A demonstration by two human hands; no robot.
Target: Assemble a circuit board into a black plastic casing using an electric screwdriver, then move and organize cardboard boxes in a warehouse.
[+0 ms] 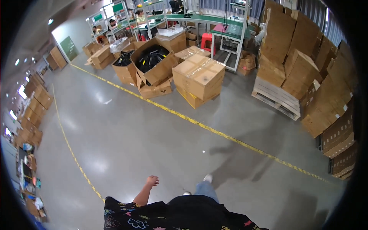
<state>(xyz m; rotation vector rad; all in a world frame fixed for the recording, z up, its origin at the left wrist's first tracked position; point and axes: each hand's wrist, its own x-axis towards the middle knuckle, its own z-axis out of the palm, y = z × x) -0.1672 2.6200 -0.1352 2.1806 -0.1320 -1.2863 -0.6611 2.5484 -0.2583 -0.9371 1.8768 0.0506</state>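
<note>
My left hand (152,180) hangs out in front of my body over the grey floor (126,153). Its fingers are loosely bent and a little apart, and I see nothing held in them. It touches nothing. My right hand is out of view. Below, a leg in light blue jeans (207,189) ends in a white shoe (208,178), set forward on the floor. The nearest goods ahead are a taped cardboard box (197,78) on another box, and an open carton (153,63) full of black items.
Yellow floor tape (184,116) runs diagonally ahead; another tape line (69,142) curves along the left. Boxes are piled around a wooden pallet (276,97) at right. Behind stand green-topped workbenches (199,18), a red stool (207,41) and seated people. More boxes (32,111) line the left.
</note>
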